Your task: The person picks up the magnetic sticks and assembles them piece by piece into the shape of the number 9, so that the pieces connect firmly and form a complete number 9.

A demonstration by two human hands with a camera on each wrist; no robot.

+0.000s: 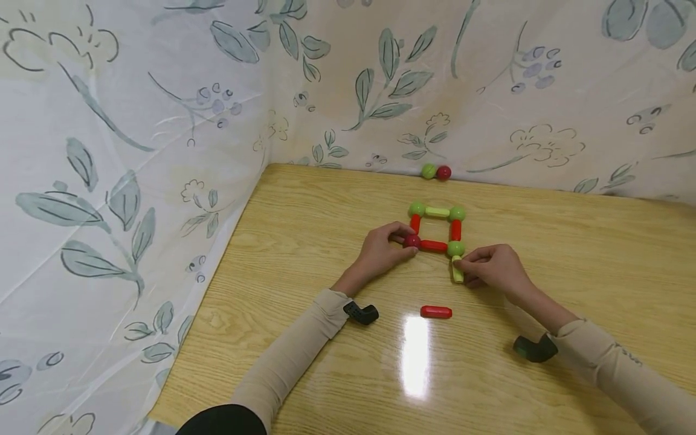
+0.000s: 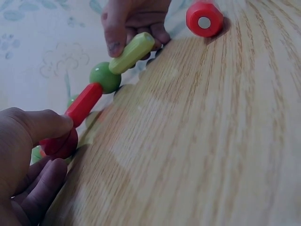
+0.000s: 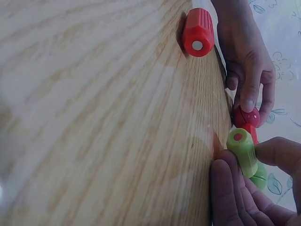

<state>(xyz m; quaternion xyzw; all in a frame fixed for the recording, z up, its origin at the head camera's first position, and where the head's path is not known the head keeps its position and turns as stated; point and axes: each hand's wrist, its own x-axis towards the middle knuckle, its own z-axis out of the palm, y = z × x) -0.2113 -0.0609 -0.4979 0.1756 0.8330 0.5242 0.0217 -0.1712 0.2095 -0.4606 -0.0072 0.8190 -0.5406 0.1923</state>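
Note:
A square of magnetic rods and balls lies on the table, with green balls at three corners and a red ball (image 1: 412, 241) at the near left one. My left hand (image 1: 385, 249) pinches that red ball between thumb and fingers. My right hand (image 1: 497, 270) pinches a yellow-green rod (image 1: 458, 270), whose far end meets the near right green ball (image 1: 455, 248). In the left wrist view this rod (image 2: 132, 52) slants up from the ball. Red rods (image 1: 433, 246) form the near, left and right sides; a yellow-green rod (image 1: 437, 212) forms the far side.
A loose red rod (image 1: 436, 312) lies nearer to me, its round metal end (image 3: 197, 45) showing in the right wrist view. Another green ball (image 1: 429, 171) and red ball (image 1: 444, 173) sit side by side at the table's back edge, against the patterned cloth (image 1: 348, 84).

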